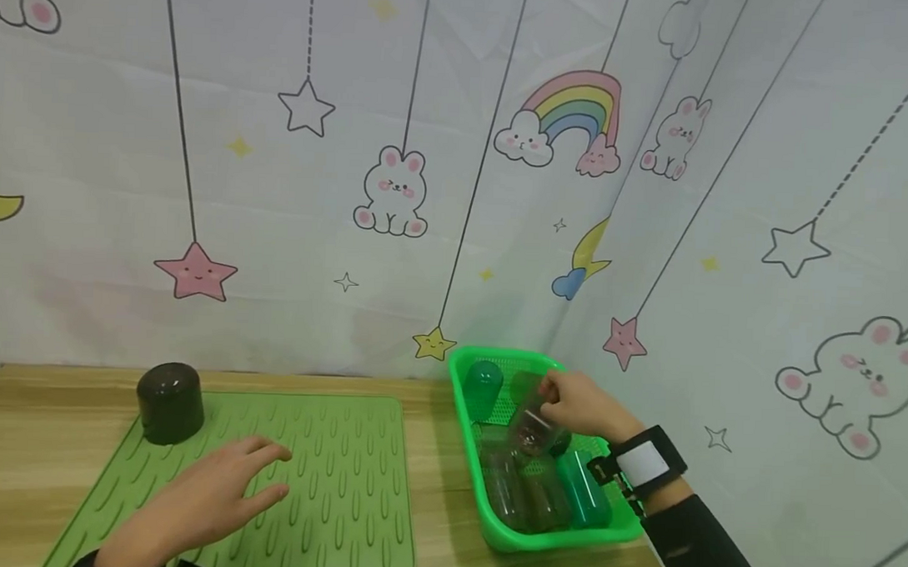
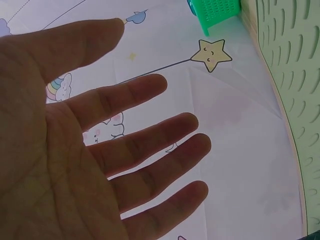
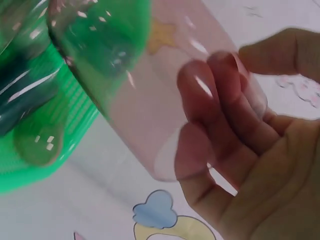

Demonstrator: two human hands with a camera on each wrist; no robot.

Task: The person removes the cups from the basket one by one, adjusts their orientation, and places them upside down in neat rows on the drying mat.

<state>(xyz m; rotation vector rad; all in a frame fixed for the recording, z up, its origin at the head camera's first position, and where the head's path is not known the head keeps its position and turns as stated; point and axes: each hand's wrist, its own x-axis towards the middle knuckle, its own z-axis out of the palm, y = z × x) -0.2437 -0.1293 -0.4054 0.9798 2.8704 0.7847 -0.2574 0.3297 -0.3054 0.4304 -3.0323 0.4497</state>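
Note:
My right hand [image 1: 581,405] pinches a clear, pinkish plastic cup [image 1: 530,428] by its rim over the green basket [image 1: 558,539]. In the right wrist view, several fingers [image 3: 197,92] reach inside the cup's mouth and the thumb is on the outside. The cup is tilted, its mouth toward my palm. My left hand [image 1: 199,491] hovers over the green mat [image 1: 364,489], fingers spread and holding nothing. Upside down on the mat's far left corner stands a dark grey cup [image 1: 170,403].
Several more see-through cups lie in the basket, among them a teal cup [image 1: 484,389] at the back and a green-blue cup [image 1: 585,488] at the front right. A printed white curtain [image 1: 310,328] closes off the wooden table [image 1: 438,516] behind and on the right.

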